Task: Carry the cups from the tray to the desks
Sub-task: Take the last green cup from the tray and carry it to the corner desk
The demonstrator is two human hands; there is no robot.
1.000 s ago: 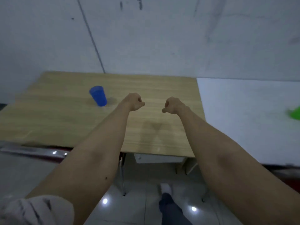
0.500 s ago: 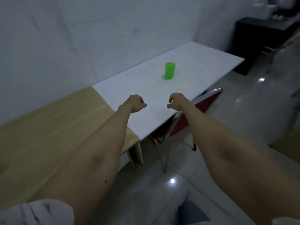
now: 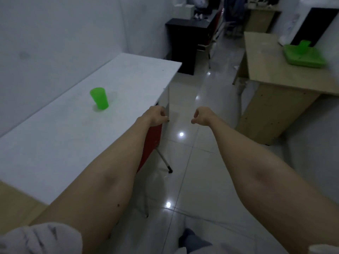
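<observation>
A green cup (image 3: 99, 98) stands upright on the white desk (image 3: 64, 129) at my left. Far right, a green tray (image 3: 304, 56) lies on a wooden desk (image 3: 269, 70), with another green cup (image 3: 303, 45) standing on it. My left hand (image 3: 156, 116) is held out in front of me over the white desk's near edge, fingers curled shut and holding nothing. My right hand (image 3: 201, 116) hangs over the tiled floor, also curled into a loose fist and holding nothing. Both hands are far from either cup.
A red chair (image 3: 152, 142) is tucked under the white desk below my left forearm. A tiled aisle (image 3: 185, 162) runs between the two desks. A black cabinet (image 3: 185, 43) and more chairs stand at the far end. A wooden desk corner (image 3: 16, 204) shows bottom left.
My view has swung right, from the wooden desk with a blue cup past the white desk to the aisle and the tray desk. Both hands stay fisted in front of me.
</observation>
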